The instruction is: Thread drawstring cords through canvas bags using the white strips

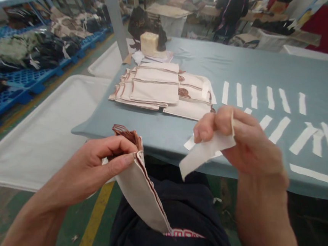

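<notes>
My left hand [107, 162] pinches the top end of a bundle of cream fabric pieces [140, 196] with brown edging, which hangs down over my lap. Loops of brown cord [123, 132] stick out above the fingers. Over the table's front edge, my right hand [240, 139] grips a short white strip [204, 154], its free end pointing left toward the bundle. The strip and the bundle are apart. Behind both hands lies a stack of similar cream fabric pieces [155, 87] with brown cords. Several white strips [270, 97] are laid out on the table to the right.
The blue-grey covered table [204, 58] spans the middle and right. A white bin [65, 108] stands at its left end. Farther back are a yellowish block [149, 44], a grey post [117, 27], blue pallets [42, 76] with cloth bundles, and another person [233, 11].
</notes>
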`<action>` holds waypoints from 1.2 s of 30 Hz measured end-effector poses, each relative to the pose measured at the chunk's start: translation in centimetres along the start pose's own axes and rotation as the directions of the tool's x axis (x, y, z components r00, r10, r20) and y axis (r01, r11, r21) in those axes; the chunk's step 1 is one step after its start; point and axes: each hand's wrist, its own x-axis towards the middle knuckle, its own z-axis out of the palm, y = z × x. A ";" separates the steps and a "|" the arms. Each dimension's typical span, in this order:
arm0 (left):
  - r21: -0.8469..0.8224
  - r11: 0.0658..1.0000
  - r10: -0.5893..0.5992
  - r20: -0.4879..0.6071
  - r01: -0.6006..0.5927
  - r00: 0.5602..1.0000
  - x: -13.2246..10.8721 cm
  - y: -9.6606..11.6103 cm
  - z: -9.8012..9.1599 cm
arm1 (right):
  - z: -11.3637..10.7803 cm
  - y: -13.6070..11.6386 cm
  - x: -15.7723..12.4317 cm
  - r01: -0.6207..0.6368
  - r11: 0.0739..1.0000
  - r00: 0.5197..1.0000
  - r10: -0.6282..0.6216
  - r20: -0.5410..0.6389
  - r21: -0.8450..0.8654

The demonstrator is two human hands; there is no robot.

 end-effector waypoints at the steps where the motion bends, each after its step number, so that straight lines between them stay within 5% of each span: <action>1: 0.048 0.998 0.030 -0.003 -0.030 1.000 -0.3 0.4 -0.3 | 0.0 -0.6 0.0 -0.022 0.999 0.999 0.022 0.037 -0.024; 5: 0.131 0.986 0.108 -0.007 -0.106 0.994 -1.1 1.7 -0.4 | 1.9 -0.7 -0.1 -0.101 0.992 0.979 0.113 0.170 -0.079; 9: 0.081 0.989 0.122 -0.006 -0.121 0.993 -1.8 2.0 -0.1 | 4.9 1.8 0.1 -0.075 0.996 0.986 0.067 0.151 0.045; 13: 0.097 0.993 0.068 0.005 -0.068 0.998 -2.6 1.2 0.4 | 7.0 4.4 0.8 -0.008 1.000 0.966 0.000 0.260 0.029; 18: 0.096 0.995 -0.009 0.015 0.007 1.000 -2.8 0.0 1.5 | 7.1 5.6 1.0 -0.065 0.994 0.948 0.088 0.307 -0.083; 23: 0.019 1.000 -0.007 0.033 0.006 0.999 -2.2 0.0 2.2 | 6.1 5.2 -0.2 -0.151 0.989 0.946 0.143 0.289 0.003; 29: -0.083 0.994 -0.054 0.155 0.067 0.986 -1.0 1.2 3.5 | 7.7 6.6 -1.7 -0.132 0.987 0.990 0.135 -0.028 0.091; 33: -0.108 0.992 -0.061 0.100 0.072 0.993 -0.5 1.1 4.4 | 9.2 7.3 -2.1 -0.118 0.990 0.956 0.094 -0.278 -0.072; 36: -0.129 0.988 -0.075 0.074 0.084 0.994 -0.4 0.6 4.6 | 9.9 7.1 -1.9 -0.100 0.985 0.949 0.052 -0.311 -0.142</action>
